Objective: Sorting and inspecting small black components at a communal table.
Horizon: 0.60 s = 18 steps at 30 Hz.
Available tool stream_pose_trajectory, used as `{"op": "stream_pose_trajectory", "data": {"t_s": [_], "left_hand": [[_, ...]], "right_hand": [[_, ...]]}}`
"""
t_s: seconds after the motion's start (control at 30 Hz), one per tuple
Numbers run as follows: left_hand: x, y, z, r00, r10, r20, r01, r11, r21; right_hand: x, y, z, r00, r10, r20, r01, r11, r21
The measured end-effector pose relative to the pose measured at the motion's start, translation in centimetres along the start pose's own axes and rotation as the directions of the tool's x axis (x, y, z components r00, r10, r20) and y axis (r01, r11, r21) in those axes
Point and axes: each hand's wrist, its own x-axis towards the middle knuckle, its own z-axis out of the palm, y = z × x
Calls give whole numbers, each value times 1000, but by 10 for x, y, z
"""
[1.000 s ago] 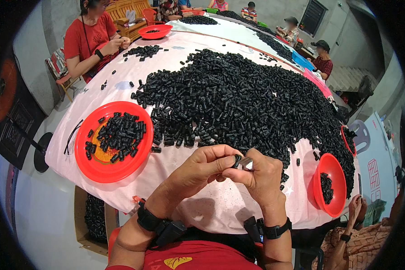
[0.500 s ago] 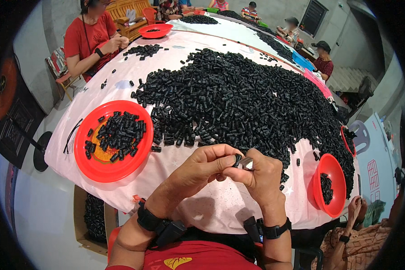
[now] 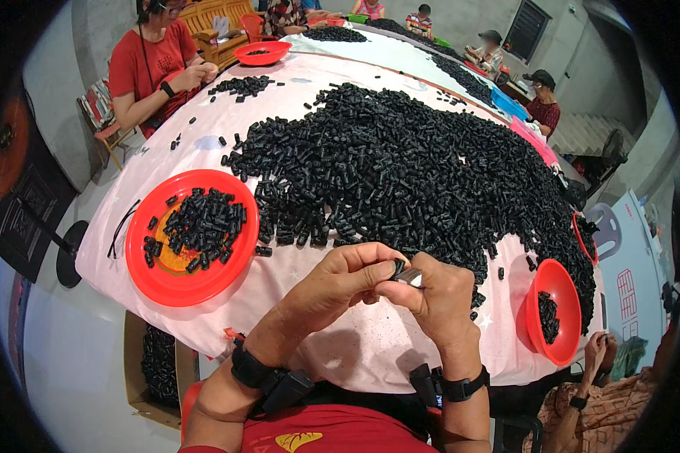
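**Both hands pinch one small part above the counter's near edge**

The left hand [image 3: 340, 283] and the right hand [image 3: 438, 294] meet just above the near edge of the counter [image 3: 355, 347], which is covered in a pale pink cloth. Between them sits a small part [image 3: 406, 275], dark at one end and shiny metal at the other. The left fingers [image 3: 374, 270] are closed together on its dark end, and the right fingers [image 3: 415, 291] are clamped on the metal end from below, so both hands grip the same piece. It is held off the cloth, not resting on it.

Just beyond the hands spreads a large heap of black parts [image 3: 400, 166], reaching across most of the counter. To the left, near the heap's edge, lies a red plate [image 3: 153, 278] holding a smaller pile of the same black pieces. A red bowl [image 3: 555, 336] with a few pieces stands at the right edge, well apart from the hands. Each wrist wears a black band.

A person in a red shirt [image 3: 147, 64] sits at the far left side of the counter, hands together. Another person's hand [image 3: 601, 351] shows at the lower right.
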Motion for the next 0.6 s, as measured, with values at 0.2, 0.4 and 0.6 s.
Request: {"op": "stream_pose_trajectory", "data": {"t_s": [0.2, 0.4, 0.6], "left_hand": [[-1, 5, -9, 995, -10, 95, 17, 997, -77], [-1, 5, -15, 985, -83, 148, 109, 977, -181], [-2, 10, -6, 980, -175, 92, 192, 950, -246]], "right_hand": [[4, -15, -12, 989, 144, 12, -140, 932, 334], [8, -11, -16, 991, 69, 117, -123, 824, 553], [5, -7, -17, 974, 148, 171, -221, 782, 582]]}}
